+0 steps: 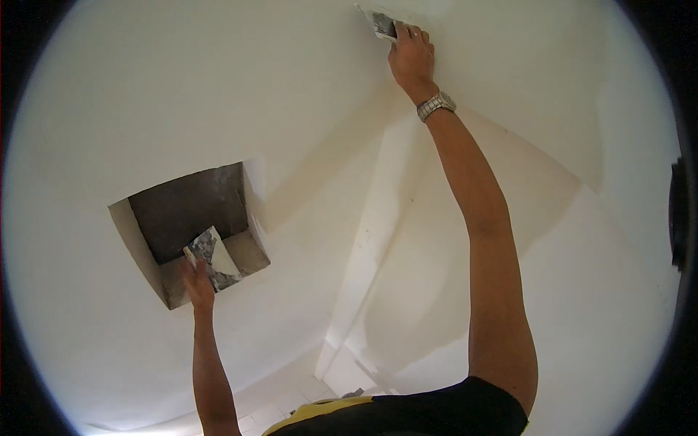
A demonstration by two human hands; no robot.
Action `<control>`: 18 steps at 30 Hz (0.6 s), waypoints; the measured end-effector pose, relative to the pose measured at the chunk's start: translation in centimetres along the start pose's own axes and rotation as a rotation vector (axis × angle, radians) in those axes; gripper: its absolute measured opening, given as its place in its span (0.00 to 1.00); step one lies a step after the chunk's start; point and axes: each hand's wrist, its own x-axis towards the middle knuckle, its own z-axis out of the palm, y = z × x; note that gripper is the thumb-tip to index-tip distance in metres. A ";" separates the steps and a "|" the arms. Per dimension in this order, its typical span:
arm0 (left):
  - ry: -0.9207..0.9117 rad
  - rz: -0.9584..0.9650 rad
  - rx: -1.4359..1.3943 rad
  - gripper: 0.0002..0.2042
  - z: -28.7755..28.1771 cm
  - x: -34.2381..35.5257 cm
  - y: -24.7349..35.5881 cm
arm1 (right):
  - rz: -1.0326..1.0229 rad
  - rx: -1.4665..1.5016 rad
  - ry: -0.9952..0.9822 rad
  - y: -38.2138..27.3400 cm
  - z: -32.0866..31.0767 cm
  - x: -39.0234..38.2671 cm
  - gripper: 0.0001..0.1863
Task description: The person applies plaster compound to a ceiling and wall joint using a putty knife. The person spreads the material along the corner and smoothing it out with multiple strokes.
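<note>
My right hand (414,57), with a metal watch (436,106) on its wrist, stretches far up and grips a putty knife (381,24). Its putty-smeared blade lies at the white plaster surface (313,87). Lower and to the left, my left hand (198,283) is closed on a second, broad putty knife (214,256). Grey and creamy white putty covers parts of that blade, which appears in front of a square opening (190,211). The handles of both tools are mostly hidden by my fingers.
The opening has a dark inside and pale, rough side faces. A long raised band (367,240) runs down the middle, beside damp-looking beige patches (436,291). A dark object (678,214) shows at the right rim. Pale tiles (313,389) show at the bottom.
</note>
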 end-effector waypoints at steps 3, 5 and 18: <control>-0.137 -0.031 0.059 0.13 0.8 -0.8 4.3 | 0.011 -0.015 -0.018 0.0 0.6 0.4 0.21; -0.092 -0.047 0.020 0.12 0.6 -0.9 4.5 | 0.029 -0.053 -0.037 -0.2 0.9 0.9 0.22; -0.034 0.015 0.103 0.14 0.7 -1.1 4.4 | 0.060 -0.074 -0.094 -1.4 2.7 1.5 0.26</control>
